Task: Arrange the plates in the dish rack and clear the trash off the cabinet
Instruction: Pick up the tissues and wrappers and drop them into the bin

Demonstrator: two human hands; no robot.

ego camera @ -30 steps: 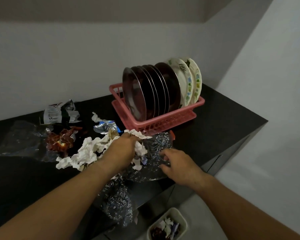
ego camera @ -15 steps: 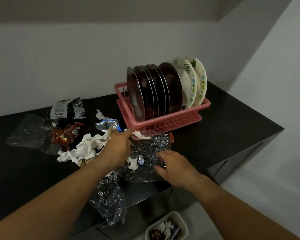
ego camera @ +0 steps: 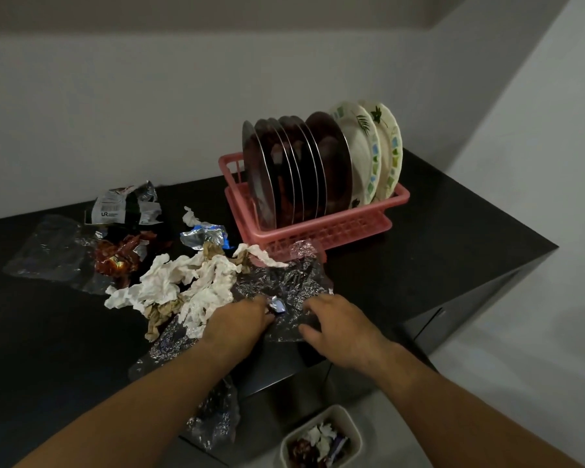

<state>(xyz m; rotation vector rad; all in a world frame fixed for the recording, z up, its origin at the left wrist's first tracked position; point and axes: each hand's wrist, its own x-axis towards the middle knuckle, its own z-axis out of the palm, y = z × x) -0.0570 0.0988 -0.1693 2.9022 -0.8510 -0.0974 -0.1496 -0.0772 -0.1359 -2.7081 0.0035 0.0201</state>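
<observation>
Several steel plates (ego camera: 284, 170) and two patterned ceramic plates (ego camera: 368, 153) stand upright in the pink dish rack (ego camera: 335, 231) on the black cabinet (ego camera: 453, 251). In front of the rack lies a crinkled clear plastic sheet (ego camera: 284, 282) that hangs over the cabinet's front edge. My left hand (ego camera: 237, 324) is on this sheet, its fingertips curled at a small blue-silver wrapper (ego camera: 277, 305). My right hand (ego camera: 338, 327) grips the sheet's near right edge. A pile of torn white tissue (ego camera: 169, 285) lies just left of my left hand.
Further left lie a red-brown wrapper (ego camera: 119, 255), a grey printed packet (ego camera: 122, 207), a silver-blue foil (ego camera: 203, 236) and a clear bag (ego camera: 48, 251). On the floor below the cabinet edge stands a white bin (ego camera: 348, 430) holding trash.
My left hand has drawn back from the tissue near the rack toward the cabinet's front edge, with the small wrapper now at its fingertips. My right hand stays on the sheet.
</observation>
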